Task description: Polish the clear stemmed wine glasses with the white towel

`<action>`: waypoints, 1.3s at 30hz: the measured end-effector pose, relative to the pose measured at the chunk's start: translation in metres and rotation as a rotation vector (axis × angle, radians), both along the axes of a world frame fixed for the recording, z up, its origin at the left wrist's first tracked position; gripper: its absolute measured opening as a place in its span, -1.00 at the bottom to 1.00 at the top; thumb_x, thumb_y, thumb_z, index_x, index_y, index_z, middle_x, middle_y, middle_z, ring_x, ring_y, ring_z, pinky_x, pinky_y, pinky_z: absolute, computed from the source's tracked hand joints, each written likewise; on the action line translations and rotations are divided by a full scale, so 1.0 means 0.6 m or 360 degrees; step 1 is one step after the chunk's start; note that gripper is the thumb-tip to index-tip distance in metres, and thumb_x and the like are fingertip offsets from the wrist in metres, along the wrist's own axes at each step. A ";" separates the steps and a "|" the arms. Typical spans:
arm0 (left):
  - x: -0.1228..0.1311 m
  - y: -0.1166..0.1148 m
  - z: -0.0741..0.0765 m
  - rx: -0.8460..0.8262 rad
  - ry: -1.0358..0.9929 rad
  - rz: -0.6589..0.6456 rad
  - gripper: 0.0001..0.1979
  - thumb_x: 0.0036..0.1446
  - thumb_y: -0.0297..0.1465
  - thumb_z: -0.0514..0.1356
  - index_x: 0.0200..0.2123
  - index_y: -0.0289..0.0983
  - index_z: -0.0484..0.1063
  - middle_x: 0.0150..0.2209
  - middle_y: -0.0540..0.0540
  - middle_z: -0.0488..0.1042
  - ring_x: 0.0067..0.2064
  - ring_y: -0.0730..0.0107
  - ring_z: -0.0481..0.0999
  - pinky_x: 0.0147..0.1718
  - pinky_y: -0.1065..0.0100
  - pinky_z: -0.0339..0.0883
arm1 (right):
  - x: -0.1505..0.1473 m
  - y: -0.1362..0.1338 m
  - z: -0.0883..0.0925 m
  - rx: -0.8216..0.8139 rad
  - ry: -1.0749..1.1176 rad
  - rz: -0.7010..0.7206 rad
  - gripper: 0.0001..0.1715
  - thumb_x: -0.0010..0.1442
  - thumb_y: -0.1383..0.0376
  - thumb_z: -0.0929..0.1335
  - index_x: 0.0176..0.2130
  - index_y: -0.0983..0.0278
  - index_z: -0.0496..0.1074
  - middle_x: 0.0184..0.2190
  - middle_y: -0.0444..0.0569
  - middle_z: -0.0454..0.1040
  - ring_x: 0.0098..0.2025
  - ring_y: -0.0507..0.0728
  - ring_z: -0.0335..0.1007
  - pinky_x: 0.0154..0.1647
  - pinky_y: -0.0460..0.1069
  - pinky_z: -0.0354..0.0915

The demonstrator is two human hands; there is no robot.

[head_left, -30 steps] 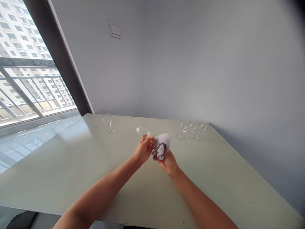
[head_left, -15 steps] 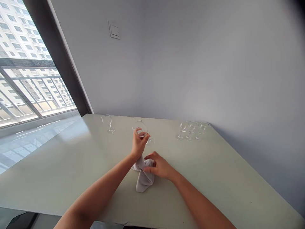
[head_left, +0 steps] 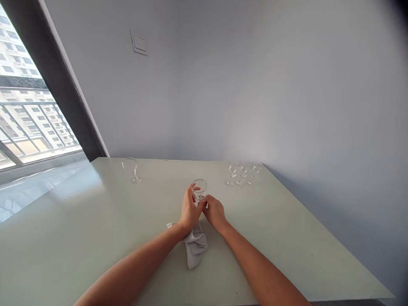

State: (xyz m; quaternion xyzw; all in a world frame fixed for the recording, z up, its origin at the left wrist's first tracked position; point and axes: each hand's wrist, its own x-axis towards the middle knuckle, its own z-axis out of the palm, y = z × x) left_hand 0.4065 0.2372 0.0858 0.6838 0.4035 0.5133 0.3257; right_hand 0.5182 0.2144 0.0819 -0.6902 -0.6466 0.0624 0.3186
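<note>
In front of me a clear stemmed glass [head_left: 199, 188] is held above the table, its round rim facing up and its lower part covered by my fingers. My left hand [head_left: 190, 209] wraps the bowl from the left side. At the lower end, by the stem, the fingers of my right hand [head_left: 215, 211] are pinched together on the glass. Below my left wrist a crumpled light grey cloth [head_left: 196, 246] lies on the table, partly covered by the forearm; neither hand grips it.
On the pale glossy table [head_left: 274, 250], one stemmed glass [head_left: 132, 170] stands at the far left. Three more stemmed glasses [head_left: 242, 172] stand close together at the far right. Grey walls [head_left: 255, 85] border the back and right, and a window [head_left: 28, 106] is at the left.
My right hand has left the cloth and moved up to the lower end of the glass. The glass in my left hand has come slightly nearer and more upright. The view has turned a little right.
</note>
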 end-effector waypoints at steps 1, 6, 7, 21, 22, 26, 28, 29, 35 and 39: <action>-0.003 0.007 -0.009 0.0068 0.0070 0.0034 -0.42 -0.05 -0.47 0.13 0.07 -0.18 0.03 -0.06 -0.13 0.32 -0.26 0.43 0.33 -0.26 0.32 0.25 | 0.007 0.007 -0.002 -0.0028 -0.0011 -0.0033 -0.84 0.08 0.32 0.25 -0.52 0.25 0.33 -0.51 -0.17 0.37 -0.48 -0.02 0.24 -0.48 -0.14 0.05; -0.014 0.042 -0.050 -0.0119 0.0174 0.0073 -0.43 -0.07 -0.46 0.11 0.06 -0.17 0.07 -0.10 -0.10 0.30 -0.29 0.43 0.30 -0.32 0.35 0.25 | 0.068 0.055 -0.006 -0.0138 -0.0025 -0.0263 -0.81 0.09 0.29 0.24 -0.49 0.26 0.36 -0.49 -0.11 0.41 -0.45 0.03 0.28 -0.51 -0.11 0.01; -0.015 0.047 -0.056 -0.0207 0.0165 0.0082 -0.46 -0.07 -0.46 0.11 0.04 -0.17 0.10 -0.12 -0.10 0.31 -0.30 0.43 0.30 -0.33 0.36 0.25 | 0.081 0.066 -0.007 -0.0169 -0.0027 -0.0303 -0.80 0.09 0.29 0.23 -0.51 0.26 0.35 -0.50 -0.10 0.41 -0.45 0.03 0.28 -0.52 -0.11 0.00; -0.017 0.053 -0.055 -0.0447 0.0152 0.0040 -0.70 -0.09 -0.47 0.10 -0.20 -0.16 0.30 -0.22 -0.04 0.38 -0.30 0.41 0.33 -0.32 0.36 0.22 | 0.153 0.152 -0.012 -0.0357 0.0064 -0.0544 -0.79 0.08 0.28 0.24 -0.53 0.27 0.36 -0.52 -0.06 0.41 -0.47 0.06 0.30 -0.53 -0.10 0.03; -0.017 0.053 -0.054 -0.0449 0.0148 0.0040 -0.71 -0.09 -0.47 0.10 -0.21 -0.16 0.31 -0.22 -0.04 0.39 -0.30 0.41 0.33 -0.32 0.36 0.22 | 0.153 0.153 -0.010 -0.0351 0.0076 -0.0546 -0.80 0.07 0.27 0.25 -0.52 0.28 0.37 -0.51 -0.06 0.41 -0.46 0.06 0.31 -0.52 -0.10 0.04; -0.017 0.054 -0.048 -0.0490 -0.0022 0.0075 -0.74 -0.13 -0.52 0.10 -0.28 -0.20 0.33 -0.26 -0.05 0.39 -0.32 0.43 0.35 -0.32 0.36 0.24 | 0.152 0.139 -0.002 -0.0273 0.0131 -0.0589 -0.80 0.05 0.23 0.28 -0.34 0.30 0.39 -0.43 -0.02 0.43 -0.39 0.09 0.33 -0.45 -0.08 0.09; -0.016 0.056 -0.046 -0.0556 -0.0221 0.0133 -0.76 -0.16 -0.54 0.10 -0.34 -0.22 0.34 -0.30 -0.04 0.40 -0.34 0.44 0.36 -0.32 0.37 0.25 | 0.142 0.119 0.006 -0.0212 0.0163 -0.0605 -0.70 0.09 0.18 0.24 -0.23 0.32 0.35 -0.37 0.02 0.42 -0.36 0.11 0.32 -0.42 -0.06 0.10; -0.016 0.057 -0.046 -0.0590 -0.0312 0.0172 -0.77 -0.16 -0.54 0.10 -0.35 -0.23 0.34 -0.31 -0.04 0.40 -0.34 0.45 0.36 -0.33 0.37 0.26 | 0.133 0.105 0.011 -0.0184 0.0180 -0.0588 -0.67 0.12 0.16 0.21 -0.20 0.33 0.33 -0.36 0.02 0.42 -0.36 0.11 0.32 -0.42 -0.06 0.11; -0.043 0.094 -0.042 -0.0682 -0.0587 0.0619 -0.72 -0.09 -0.51 0.02 -0.23 -0.22 0.23 -0.24 -0.06 0.35 -0.31 0.50 0.37 -0.38 0.44 0.27 | 0.027 -0.014 0.054 -0.0254 0.0272 0.0540 -0.69 0.09 0.06 0.25 -0.38 0.24 0.38 -0.49 -0.15 0.40 -0.47 0.02 0.27 -0.45 -0.10 0.12; -0.112 0.145 -0.027 -0.0717 -0.0636 0.0988 -0.74 -0.08 -0.47 0.05 -0.23 -0.21 0.16 -0.32 -0.03 0.28 -0.38 0.51 0.35 -0.42 0.43 0.24 | -0.031 -0.074 0.047 -0.0418 -0.0112 0.0892 -0.64 -0.12 -0.01 0.40 -0.44 0.20 0.40 -0.44 -0.12 0.41 -0.44 0.07 0.28 -0.46 -0.08 0.09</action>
